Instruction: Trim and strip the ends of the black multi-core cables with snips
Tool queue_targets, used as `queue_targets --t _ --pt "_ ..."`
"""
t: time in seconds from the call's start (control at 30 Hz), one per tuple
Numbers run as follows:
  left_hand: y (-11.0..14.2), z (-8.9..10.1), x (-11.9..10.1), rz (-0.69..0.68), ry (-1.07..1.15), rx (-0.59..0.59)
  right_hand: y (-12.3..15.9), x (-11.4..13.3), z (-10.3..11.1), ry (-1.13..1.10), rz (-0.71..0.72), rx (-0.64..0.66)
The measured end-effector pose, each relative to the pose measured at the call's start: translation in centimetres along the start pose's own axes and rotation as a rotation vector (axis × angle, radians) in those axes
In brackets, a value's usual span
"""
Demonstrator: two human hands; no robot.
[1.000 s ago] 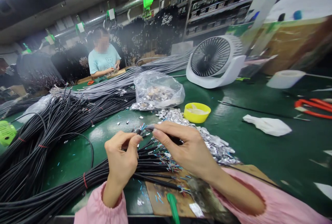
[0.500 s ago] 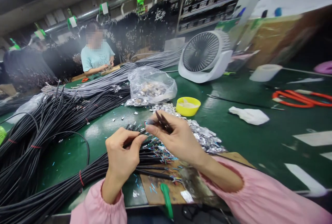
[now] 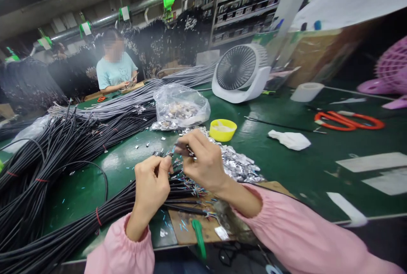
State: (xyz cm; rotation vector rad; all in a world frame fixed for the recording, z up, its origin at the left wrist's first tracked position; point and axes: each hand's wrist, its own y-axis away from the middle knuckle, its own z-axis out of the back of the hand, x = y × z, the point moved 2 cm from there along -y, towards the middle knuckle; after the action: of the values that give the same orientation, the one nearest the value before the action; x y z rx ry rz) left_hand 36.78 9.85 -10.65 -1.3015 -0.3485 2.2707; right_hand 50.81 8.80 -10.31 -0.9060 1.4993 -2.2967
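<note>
My left hand [image 3: 151,185] is closed in a pinch on a black cable, close to its stripped end, where thin coloured wires [image 3: 173,149] stick out. Just to the right, my right hand [image 3: 205,161] is closed with its fingertips at those wires. A dark two-pronged tool [image 3: 191,152] is tucked in its palm, mostly hidden by the fingers. Beneath both hands lies a bundle of black cables [image 3: 117,202], tied with a red band [image 3: 98,217], its stripped ends fanning out with coloured wires [image 3: 195,187].
Foil scraps [image 3: 238,164] heap beside a yellow tub [image 3: 222,130] and a clear bag [image 3: 182,106]. A white fan [image 3: 240,73] stands behind; orange-handled scissors [image 3: 337,120] lie right. A green-handled tool [image 3: 199,238] is at the front edge. A person [image 3: 116,68] sits across.
My right hand has turned over, its fingers curling down to the wire end; the tool's prongs, which pointed up, are now mostly covered. The view has swung slightly right.
</note>
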Motion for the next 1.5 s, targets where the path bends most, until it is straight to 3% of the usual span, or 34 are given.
queue_targets --t 0.1,0.17,0.27,0.47,0.53,0.67,0.73,0.8,0.83,0.9,1.0,1.17,1.3,1.37,1.5 --pt "0.0 0.2 0.1 0.006 0.046 -0.056 -0.8 -1.6 1.0 -0.029 -0.294 -0.147" --pt "0.0 0.3 0.2 0.015 0.070 -0.087 -1.2 -1.8 1.0 -0.205 -0.407 -0.018" --pt "0.0 0.2 0.2 0.005 0.061 -0.118 -1.2 -0.9 0.3 -0.461 -0.443 0.287" --pt "-0.1 0.0 0.4 -0.008 0.106 -0.110 0.5 0.1 -1.4 -0.909 -0.637 0.454" --pt "-0.1 -0.1 0.5 0.011 0.124 -0.060 0.5 0.2 -1.4 -0.851 -0.522 0.442" --pt "-0.1 -0.2 0.5 0.026 0.054 -0.005 -0.4 0.2 -0.1 -0.324 -0.090 0.122" --pt "-0.1 -0.1 0.4 0.040 0.047 -0.008 -0.8 -0.5 0.6 -0.150 -0.064 -0.044" --pt "-0.1 0.0 0.4 0.071 0.073 -0.015 -1.1 -1.5 1.2 -0.070 -0.196 -0.178" --pt "-0.1 0.1 0.4 0.085 0.090 -0.021 -1.3 -1.9 1.3 -0.099 -0.258 -0.166" --pt "-0.2 0.1 0.4 0.103 0.115 -0.039 -1.3 -2.1 0.9 -0.238 -0.296 0.010" --pt "-0.2 0.1 0.3 0.087 0.100 -0.054 -0.9 -0.9 0.1 -0.353 -0.218 0.233" --pt "0.0 -0.1 0.0 0.031 0.031 -0.063 -0.1 0.6 0.1 -0.106 0.043 0.058" --pt "0.1 -0.1 0.0 0.055 0.081 -0.063 -0.5 -0.4 1.0 0.048 0.008 -0.124" --pt "0.0 -0.1 0.1 0.068 0.103 -0.069 -0.8 -0.7 1.1 -0.035 0.007 -0.051" --pt "-0.1 0.0 0.2 0.087 0.103 -0.093 -0.9 -0.1 1.0 -0.193 0.173 0.138"
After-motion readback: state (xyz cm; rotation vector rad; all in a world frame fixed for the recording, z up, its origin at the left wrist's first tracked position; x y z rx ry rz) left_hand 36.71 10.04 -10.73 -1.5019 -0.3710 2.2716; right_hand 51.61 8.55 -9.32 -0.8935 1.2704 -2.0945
